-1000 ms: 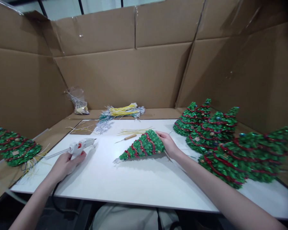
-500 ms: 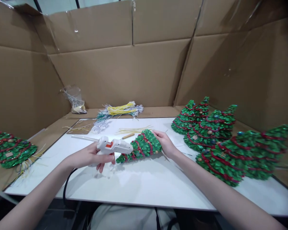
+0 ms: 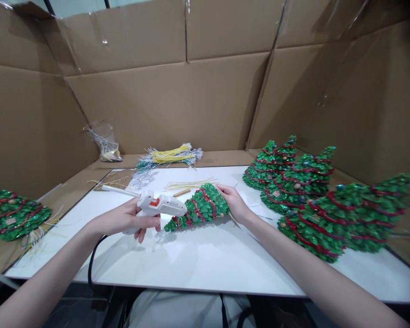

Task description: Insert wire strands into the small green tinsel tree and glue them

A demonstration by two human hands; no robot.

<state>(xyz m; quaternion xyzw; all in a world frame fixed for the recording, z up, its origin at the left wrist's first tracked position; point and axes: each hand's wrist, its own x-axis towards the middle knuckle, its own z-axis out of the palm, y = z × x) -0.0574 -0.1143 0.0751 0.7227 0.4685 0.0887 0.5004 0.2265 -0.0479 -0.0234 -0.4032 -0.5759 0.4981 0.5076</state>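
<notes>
Your left hand: grip wrapped around white glue gun, nozzle beside tip of small green tree lying on white table. Your right hand: grip closed on tree's base. Finished trees at right.

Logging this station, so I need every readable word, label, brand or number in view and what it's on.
None readable.
Glue gun in the left hand: orange patch only, no legible lettering.
Tree held by the right hand: no text.
Cardboard walls: no print.
Finished trees: small tags, too small to read.
</notes>
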